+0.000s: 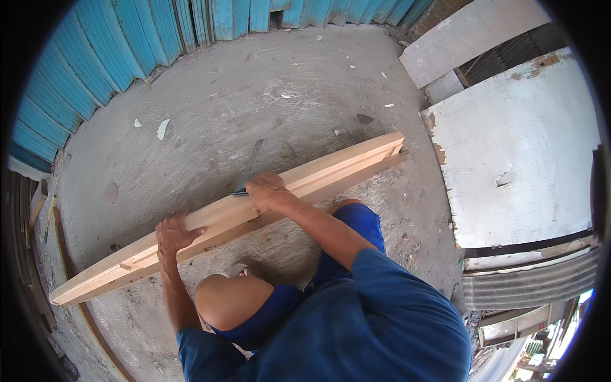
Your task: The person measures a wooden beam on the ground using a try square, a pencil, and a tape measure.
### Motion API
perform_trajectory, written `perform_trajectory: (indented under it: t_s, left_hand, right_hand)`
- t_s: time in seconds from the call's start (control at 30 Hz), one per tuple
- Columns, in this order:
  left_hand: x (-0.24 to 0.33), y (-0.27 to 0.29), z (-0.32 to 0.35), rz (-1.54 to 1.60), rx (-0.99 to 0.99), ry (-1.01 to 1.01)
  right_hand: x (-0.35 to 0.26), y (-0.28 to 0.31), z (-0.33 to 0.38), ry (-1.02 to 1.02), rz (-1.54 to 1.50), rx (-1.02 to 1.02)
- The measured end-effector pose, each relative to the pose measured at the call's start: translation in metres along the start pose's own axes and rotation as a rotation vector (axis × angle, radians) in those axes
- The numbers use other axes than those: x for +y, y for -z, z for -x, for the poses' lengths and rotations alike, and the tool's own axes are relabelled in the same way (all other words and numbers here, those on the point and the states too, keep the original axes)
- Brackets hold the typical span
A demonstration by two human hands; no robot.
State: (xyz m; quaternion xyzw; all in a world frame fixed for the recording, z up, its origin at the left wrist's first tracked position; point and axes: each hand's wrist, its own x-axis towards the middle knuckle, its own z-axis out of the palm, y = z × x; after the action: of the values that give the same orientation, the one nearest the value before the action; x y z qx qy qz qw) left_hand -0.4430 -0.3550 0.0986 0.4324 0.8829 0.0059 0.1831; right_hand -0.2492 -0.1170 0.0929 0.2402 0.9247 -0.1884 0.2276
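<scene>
Timber [224, 215] diagonal, right end seemingly farther

- Soft, even daylight on the floor [210, 108]; dim shade between the legs [232, 299]
- Washed-out glare at lower right
- Blue wall [108, 63] curving along the black rim
- Left hand [178, 233] slightly blurred

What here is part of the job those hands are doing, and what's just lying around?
In the job:
Timber, under the left fingers
Thin tool, apparently a square, at the right fingers, against the timber

Apparently just lying about:
White scraps on the floor
White board, right
Corrugated sheet, right
Wood strip, left
</scene>
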Motion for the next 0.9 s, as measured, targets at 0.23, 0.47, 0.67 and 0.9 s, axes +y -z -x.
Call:
perform_trajectory:
  t_s: [0.23,0.47,0.67,0.9]
  left_hand:
    - [0.009,0.011,0.0,-0.001,-0.032,0.031]
    - [0.001,0.004,-0.008,-0.02,0.002,-0.004]
    - [-0.001,0.003,-0.011,-0.012,0.027,-0.028]
    - [0.009,0.013,-0.014,-0.001,-0.108,0.027]
  right_hand:
    - [0.001,0.003,0.009,0.018,-0.042,0.124]
    - [0.004,0.004,-0.004,-0.03,-0.068,-0.006]
    - [0.006,0.009,-0.004,-0.012,-0.058,-0.018]
    - [0.008,0.005,-0.006,0.002,-0.056,-0.004]
